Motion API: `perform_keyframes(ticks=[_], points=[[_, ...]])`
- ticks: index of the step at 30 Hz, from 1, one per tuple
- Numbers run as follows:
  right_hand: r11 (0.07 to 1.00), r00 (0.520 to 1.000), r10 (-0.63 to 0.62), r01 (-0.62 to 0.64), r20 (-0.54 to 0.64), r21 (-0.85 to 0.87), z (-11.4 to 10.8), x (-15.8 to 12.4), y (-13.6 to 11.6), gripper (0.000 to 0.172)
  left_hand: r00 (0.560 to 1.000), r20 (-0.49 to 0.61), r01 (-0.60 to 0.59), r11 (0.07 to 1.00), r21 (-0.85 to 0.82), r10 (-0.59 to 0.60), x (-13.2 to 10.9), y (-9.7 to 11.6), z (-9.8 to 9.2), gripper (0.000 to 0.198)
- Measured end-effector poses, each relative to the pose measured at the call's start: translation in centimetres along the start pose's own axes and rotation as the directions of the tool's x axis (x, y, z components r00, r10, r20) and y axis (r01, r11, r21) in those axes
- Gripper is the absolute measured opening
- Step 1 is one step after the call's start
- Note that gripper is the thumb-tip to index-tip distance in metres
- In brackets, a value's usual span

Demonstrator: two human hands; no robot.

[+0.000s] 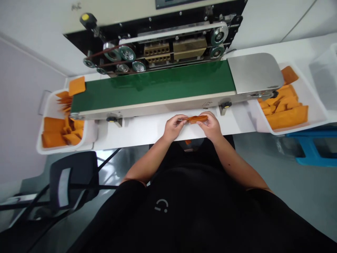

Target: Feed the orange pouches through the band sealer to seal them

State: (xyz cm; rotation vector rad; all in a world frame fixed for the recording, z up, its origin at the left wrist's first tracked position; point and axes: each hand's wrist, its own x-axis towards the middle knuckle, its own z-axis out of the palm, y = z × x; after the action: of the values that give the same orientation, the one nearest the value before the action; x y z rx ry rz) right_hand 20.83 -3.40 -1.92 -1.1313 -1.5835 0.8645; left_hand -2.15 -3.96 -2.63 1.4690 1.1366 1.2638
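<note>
A small stack of orange packets [197,119] is held between my two hands, over the front strip of the white table. My left hand [174,125] pinches the stack's left end between thumb and fingers. At the other end, my right hand [211,125] grips the packets with the thumb in front and the fingers behind. The packets fan apart a little toward the left. Just beyond my hands runs a sealing machine with a green conveyor belt [158,86]. One orange packet [77,85] lies at the belt's left end.
White bins of orange packets stand on both sides: a left bin [92,135] and a right bin [316,114]. Pulleys and a drive belt [171,35] sit behind the conveyor. A black chair [76,175] is at lower left, a blue stool [313,149] at right.
</note>
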Motion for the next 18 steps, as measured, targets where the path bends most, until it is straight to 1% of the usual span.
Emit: perform_keyframes(ticks=[1, 4, 8, 11, 13, 15, 18], points=[[1.000, 1.000, 0.002, -0.002, 0.002, -0.018, 0.0, 0.0, 0.0, 0.023, 1.000, -0.013, 0.002, 1.000, 0.001, -0.002, 0.0, 0.0, -0.1, 0.033], [0.998, 0.998, 0.064, -0.063, 0.019, -0.025, 0.1, -0.2, 0.1, 0.026, 0.999, -0.030, 0.013, 0.999, -0.031, -0.014, 0.1, -0.2, -0.1, 0.034], [0.991, 0.991, 0.133, -0.132, 0.032, -0.024, 0.3, -0.4, 0.0, 0.033, 0.999, -0.038, 0.023, 0.994, -0.107, -0.027, 0.1, -0.2, 0.1, 0.041], [0.986, 0.984, 0.164, -0.161, 0.067, -0.049, 0.5, -0.5, -0.5, 0.037, 0.998, -0.046, 0.042, 0.995, -0.086, -0.046, 0.0, 0.0, 0.1, 0.043], [0.985, 0.982, 0.171, -0.169, 0.081, -0.041, 0.5, -0.4, -0.8, 0.035, 0.998, -0.038, 0.039, 0.997, -0.070, -0.042, 0.1, 0.1, 0.1, 0.044], [0.988, 0.988, 0.151, -0.151, 0.041, -0.009, 0.4, -0.4, -1.0, 0.032, 1.000, -0.001, 0.008, 0.999, -0.049, -0.008, 0.3, 0.2, 0.0, 0.045], [0.996, 0.993, 0.088, -0.085, -0.085, 0.031, 0.2, -0.2, -1.1, 0.031, 0.994, 0.091, -0.074, 0.995, 0.067, 0.068, 0.6, 0.4, -0.2, 0.038]])
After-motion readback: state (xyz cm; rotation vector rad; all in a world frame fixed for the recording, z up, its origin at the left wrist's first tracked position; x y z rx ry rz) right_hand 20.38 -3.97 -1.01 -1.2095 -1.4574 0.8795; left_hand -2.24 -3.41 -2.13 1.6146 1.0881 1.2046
